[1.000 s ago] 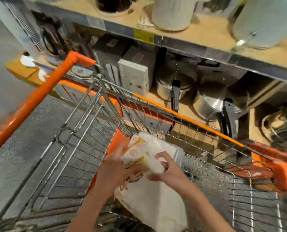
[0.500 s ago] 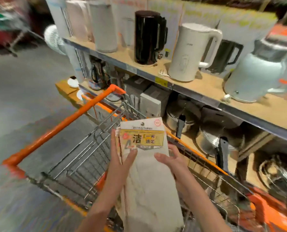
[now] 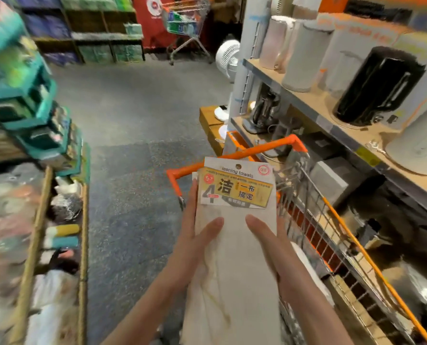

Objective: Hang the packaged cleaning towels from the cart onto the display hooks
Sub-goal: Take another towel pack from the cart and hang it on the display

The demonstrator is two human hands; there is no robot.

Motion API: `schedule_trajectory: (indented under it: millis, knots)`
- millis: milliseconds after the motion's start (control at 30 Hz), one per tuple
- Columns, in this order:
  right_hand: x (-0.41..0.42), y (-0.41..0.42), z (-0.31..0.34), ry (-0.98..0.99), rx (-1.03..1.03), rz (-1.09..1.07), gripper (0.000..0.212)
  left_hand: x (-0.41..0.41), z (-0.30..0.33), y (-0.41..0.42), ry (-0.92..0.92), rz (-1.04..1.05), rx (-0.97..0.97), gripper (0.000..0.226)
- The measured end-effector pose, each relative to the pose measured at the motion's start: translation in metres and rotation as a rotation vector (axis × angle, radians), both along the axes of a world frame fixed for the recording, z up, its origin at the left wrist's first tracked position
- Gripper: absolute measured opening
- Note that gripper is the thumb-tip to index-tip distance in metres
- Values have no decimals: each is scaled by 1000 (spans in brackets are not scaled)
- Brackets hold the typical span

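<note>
Towel pack (image 3: 234, 245) grasped by both hands' grip (lower end cut off, seemingly).

Both hands raised ahead, left (image 3: 195, 235) and right (image 3: 269, 242), thumbs forward, fingers curled behind

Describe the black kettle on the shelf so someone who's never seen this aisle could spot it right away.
Start at the orange-handled shopping cart on the right side of the aisle and look up to the long wooden shelf beside it. A row of kettles and jugs stands there. The black kettle is the only dark, glossy one; its neighbours are white or pale.
</note>
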State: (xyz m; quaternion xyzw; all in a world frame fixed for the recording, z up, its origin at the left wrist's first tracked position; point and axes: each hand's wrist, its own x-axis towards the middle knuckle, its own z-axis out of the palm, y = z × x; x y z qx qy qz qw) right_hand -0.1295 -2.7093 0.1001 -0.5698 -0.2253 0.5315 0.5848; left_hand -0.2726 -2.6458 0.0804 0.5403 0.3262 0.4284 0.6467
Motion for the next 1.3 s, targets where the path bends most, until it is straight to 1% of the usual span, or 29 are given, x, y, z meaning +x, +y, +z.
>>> schedule_trajectory:
  millis: [167,367,467,500,533,600,633,700,800,933,1033,1167,1300]
  knots:
    - [-69,57,12,-37,-17,97,48,-77,12,34,-12,208,3,75]
    - [-189,155,15,-19,-2,293,36,-198,27,94,9,422,82,78]
    - [-245,194,12,-60,24,390,49,-252,24,118,-4,518,71,82]
    - [-261,204,11,-98,59,407,50,-266,23,125,5,546,79,83]
    - [-276,213,11,-149,116,416,52,-280,21,131,-3,577,69,83]
    - [-302,227,15,-250,255,458,70,-305,18,144,-65,619,6,80]
    - [-314,234,17,-280,310,497,76,-315,17,150,-94,630,-25,77]
    - [-333,249,18,-318,375,566,76,-336,15,163,-106,671,-67,75]
    - [-354,280,12,-308,411,644,76,-359,14,185,-110,726,-88,76]
    - [-381,334,4,-264,392,681,72,-383,9,223,-102,815,-85,71]
    - [-399,386,-3,-279,360,694,69,-398,4,256,-87,810,-93,66]
    - [-416,467,-8,-265,335,752,66,-408,7,320,-40,907,-89,63]
    - [-426,544,1,-261,348,806,66,-414,17,386,12,957,-126,61]
